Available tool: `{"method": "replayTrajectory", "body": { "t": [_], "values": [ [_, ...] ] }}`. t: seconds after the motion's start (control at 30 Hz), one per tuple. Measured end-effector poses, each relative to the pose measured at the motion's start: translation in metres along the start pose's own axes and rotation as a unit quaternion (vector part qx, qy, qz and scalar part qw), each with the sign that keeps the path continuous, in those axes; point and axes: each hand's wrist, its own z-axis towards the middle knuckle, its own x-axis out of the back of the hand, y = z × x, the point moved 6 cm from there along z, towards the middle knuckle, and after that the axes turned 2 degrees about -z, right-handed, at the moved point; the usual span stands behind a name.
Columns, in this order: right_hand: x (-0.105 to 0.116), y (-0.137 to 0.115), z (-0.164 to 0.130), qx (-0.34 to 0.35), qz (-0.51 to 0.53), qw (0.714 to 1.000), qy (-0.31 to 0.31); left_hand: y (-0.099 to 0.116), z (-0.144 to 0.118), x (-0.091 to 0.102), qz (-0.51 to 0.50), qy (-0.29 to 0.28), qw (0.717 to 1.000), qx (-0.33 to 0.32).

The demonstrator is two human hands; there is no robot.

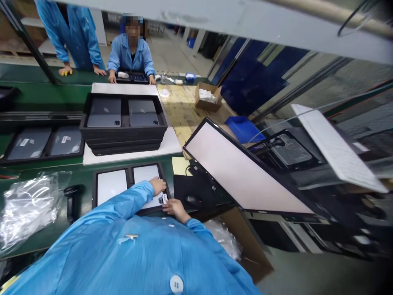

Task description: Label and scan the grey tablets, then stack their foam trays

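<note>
The left hand (158, 185) lies flat and open on a white tablet (150, 183) in the right slot of a black tray (130, 174). The right hand (174, 206) is just beside it, at the near right corner of the same tablet, with its fingertips pinching a small white sticker (165, 198) there. It looks like the sticker is being pressed on or peeled off; I cannot tell which. One hand holds the tablet steady while the other works the corner. The next move would need a careful, light pinch so the tablet does not slide in its slot.

A second white tablet (111, 185) sits in the slot to the left of the hands. Further left stands a black hand scanner (73, 197), and past it a heap of clear plastic bags (27, 207). Just right of the right hand is a black mouse (193, 200) on a dark pad, close enough to bump. A big tilted screen (242, 170) rises beyond it. Ahead of the hands is a stack of black trays (123, 131) with grey tablets. Far ahead, other people in blue coats work at the table.
</note>
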Motion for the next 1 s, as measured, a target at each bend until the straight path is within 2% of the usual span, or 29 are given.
{"method": "replayTrajectory", "body": {
  "t": [0.17, 0.3, 0.4, 0.47, 0.6, 0.67, 0.7, 0.73, 0.8, 0.87, 0.9, 0.97, 1.0],
  "values": [
    [0.014, -0.023, 0.025, 0.015, 0.001, 0.998, 0.063, -0.007, -0.016, 0.022, -0.054, 0.046, 0.997, 0.021],
    [-0.006, -0.037, 0.046, 0.039, -0.031, 0.997, 0.064, -0.013, -0.054, 0.048, -0.075, 0.065, 0.994, 0.039],
    [-0.024, -0.034, 0.053, 0.05, -0.057, 0.995, 0.063, -0.012, -0.083, 0.069, -0.086, 0.098, 0.989, 0.066],
    [-0.025, -0.029, 0.053, 0.059, -0.082, 0.993, 0.068, -0.008, -0.096, 0.078, -0.094, 0.119, 0.985, 0.087],
    [-0.002, -0.027, 0.049, 0.095, -0.157, 0.98, 0.077, -0.001, -0.115, 0.073, -0.105, 0.097, 0.983, 0.119],
    [0.014, -0.035, 0.048, 0.116, -0.192, 0.971, 0.078, -0.007, -0.14, 0.066, -0.093, 0.111, 0.972, 0.185],
    [0.02, -0.04, 0.048, 0.127, -0.207, 0.967, 0.078, -0.012, -0.16, 0.064, -0.08, 0.134, 0.958, 0.241],
    [0.024, -0.044, 0.047, 0.138, -0.22, 0.963, 0.077, -0.016, -0.185, 0.062, -0.066, 0.164, 0.935, 0.309],
    [0.025, -0.048, 0.043, 0.158, -0.241, 0.955, 0.068, -0.022, -0.25, 0.058, -0.044, 0.228, 0.855, 0.463],
    [0.017, -0.041, 0.037, 0.167, -0.272, 0.946, 0.06, -0.019, -0.317, 0.047, -0.065, 0.258, 0.751, 0.604],
    [0.011, -0.034, 0.035, 0.165, -0.296, 0.939, 0.061, -0.015, -0.347, 0.039, -0.097, 0.267, 0.687, 0.669],
    [0.002, -0.02, 0.033, 0.15, -0.329, 0.928, 0.09, -0.009, -0.388, 0.018, -0.208, 0.258, 0.57, 0.752],
    [-0.002, -0.014, 0.034, 0.134, -0.324, 0.931, 0.101, -0.008, -0.398, 0.009, -0.262, 0.248, 0.528, 0.769]
  ]
}}
